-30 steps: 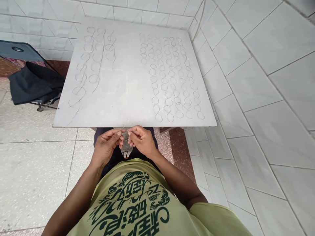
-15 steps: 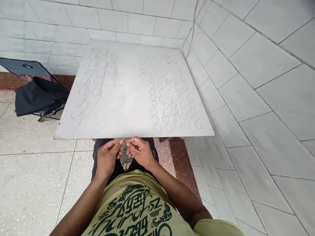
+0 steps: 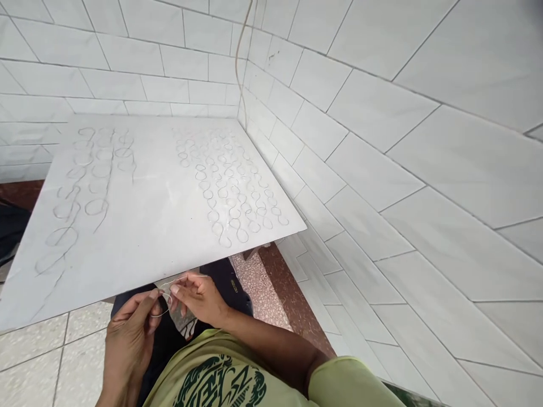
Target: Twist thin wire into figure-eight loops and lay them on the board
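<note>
A thin, light-coloured wire point(image 3: 160, 315), curved into a loop, is held between my two hands just below the near edge of a white tabletop point(image 3: 146, 237). My left hand point(image 3: 134, 319) pinches it between thumb and fingertips. Closed on the same wire, my right hand point(image 3: 197, 297) has its thumb and index finger a little to the right of the left fingertips. Part of the wire is hidden by the fingers. Rows of wires bent into figure-eight shapes point(image 3: 240, 234) lie on the right of the tabletop, and longer looped wires point(image 3: 61, 237) lie on its left.
White tiled walls point(image 3: 339, 169) meet in a corner behind and right of the table. A cable point(image 3: 238, 62) hangs down that corner. Something dark point(image 3: 12, 226) stands at the far left. My legs are under the table edge, above a speckled floor point(image 3: 31, 362).
My view has turned right, so the table and hands appear further left. My hands have parted slightly, and more of the wire loop shows between them.
</note>
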`<act>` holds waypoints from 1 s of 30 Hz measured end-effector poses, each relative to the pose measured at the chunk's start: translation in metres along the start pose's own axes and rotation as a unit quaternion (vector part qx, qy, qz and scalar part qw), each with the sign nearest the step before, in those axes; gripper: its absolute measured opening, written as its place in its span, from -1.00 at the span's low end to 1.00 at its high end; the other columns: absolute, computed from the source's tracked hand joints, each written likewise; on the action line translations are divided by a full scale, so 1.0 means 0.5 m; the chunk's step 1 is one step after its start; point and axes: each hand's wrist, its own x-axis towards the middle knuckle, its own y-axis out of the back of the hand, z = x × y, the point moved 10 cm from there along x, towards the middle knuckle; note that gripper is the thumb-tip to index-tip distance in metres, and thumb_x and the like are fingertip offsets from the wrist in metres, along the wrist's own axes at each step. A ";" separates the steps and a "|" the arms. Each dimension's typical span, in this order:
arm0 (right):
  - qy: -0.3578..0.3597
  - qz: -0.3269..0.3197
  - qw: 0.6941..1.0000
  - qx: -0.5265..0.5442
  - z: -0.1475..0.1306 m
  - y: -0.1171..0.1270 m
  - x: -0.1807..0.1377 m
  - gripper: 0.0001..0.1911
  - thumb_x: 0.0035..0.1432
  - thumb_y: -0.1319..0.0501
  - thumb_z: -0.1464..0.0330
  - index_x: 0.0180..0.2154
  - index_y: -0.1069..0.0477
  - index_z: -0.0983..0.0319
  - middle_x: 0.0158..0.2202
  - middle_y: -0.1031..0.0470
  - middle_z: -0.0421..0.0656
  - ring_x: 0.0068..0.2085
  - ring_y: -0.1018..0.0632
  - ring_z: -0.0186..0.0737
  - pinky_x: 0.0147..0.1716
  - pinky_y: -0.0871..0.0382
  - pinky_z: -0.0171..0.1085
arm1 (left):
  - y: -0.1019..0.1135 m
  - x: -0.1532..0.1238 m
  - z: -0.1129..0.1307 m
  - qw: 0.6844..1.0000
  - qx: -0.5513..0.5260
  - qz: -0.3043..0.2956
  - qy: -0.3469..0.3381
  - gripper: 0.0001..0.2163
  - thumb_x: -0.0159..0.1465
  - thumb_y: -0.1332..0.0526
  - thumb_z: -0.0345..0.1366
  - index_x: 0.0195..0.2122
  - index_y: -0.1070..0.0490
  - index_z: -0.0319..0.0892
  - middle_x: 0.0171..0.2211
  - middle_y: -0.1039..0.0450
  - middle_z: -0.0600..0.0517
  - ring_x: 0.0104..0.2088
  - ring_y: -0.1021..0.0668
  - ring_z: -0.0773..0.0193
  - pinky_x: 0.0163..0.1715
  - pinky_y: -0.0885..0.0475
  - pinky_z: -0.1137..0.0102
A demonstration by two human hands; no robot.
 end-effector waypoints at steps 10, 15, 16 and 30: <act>0.054 -0.071 0.995 0.040 -0.034 -0.008 -0.018 -0.59 0.29 -0.32 0.05 -0.17 -0.65 0.28 -0.31 -0.54 -0.12 -0.34 -0.53 -0.30 -0.48 -0.38 -0.35 | -0.018 -0.018 -0.040 0.982 -0.009 -0.110 0.156 -0.66 0.03 -0.58 -0.19 -0.48 -0.45 -0.23 -0.61 -0.19 0.18 -0.61 -0.11 0.52 -0.69 0.01 0.59; 0.040 -0.050 0.995 0.074 -0.016 -0.008 -0.012 -0.55 0.30 -0.31 0.02 -0.23 -0.64 0.31 -0.40 -0.54 -0.13 -0.43 -0.51 -0.31 -0.55 -0.35 -0.35 | -0.012 -0.022 -0.040 0.982 0.014 -0.118 0.146 -0.66 0.03 -0.58 -0.15 -0.48 -0.48 -0.24 -0.62 -0.20 0.18 -0.61 -0.11 0.53 -0.67 0.01 0.60; 0.036 -0.044 0.995 0.081 -0.013 -0.007 -0.010 -0.54 0.30 -0.31 0.02 -0.25 -0.64 0.32 -0.42 -0.54 -0.13 -0.44 -0.51 -0.31 -0.56 -0.34 -0.36 | -0.011 -0.022 -0.037 0.983 0.022 -0.117 0.138 -0.66 0.03 -0.58 -0.14 -0.49 -0.48 -0.24 -0.63 -0.20 0.18 -0.61 -0.12 0.53 -0.67 0.01 0.60; -0.058 -0.077 0.987 0.127 -0.004 -0.008 -0.022 -0.58 0.05 -0.51 0.06 -0.40 -0.61 0.32 -0.53 -0.53 -0.18 -0.53 -0.48 -0.35 -0.59 -0.25 -0.36 | 0.004 -0.037 -0.022 0.969 0.125 -0.172 0.123 -0.65 0.05 -0.55 -0.06 -0.49 -0.55 -0.24 -0.68 -0.23 0.15 -0.64 -0.10 0.53 -0.64 0.11 0.54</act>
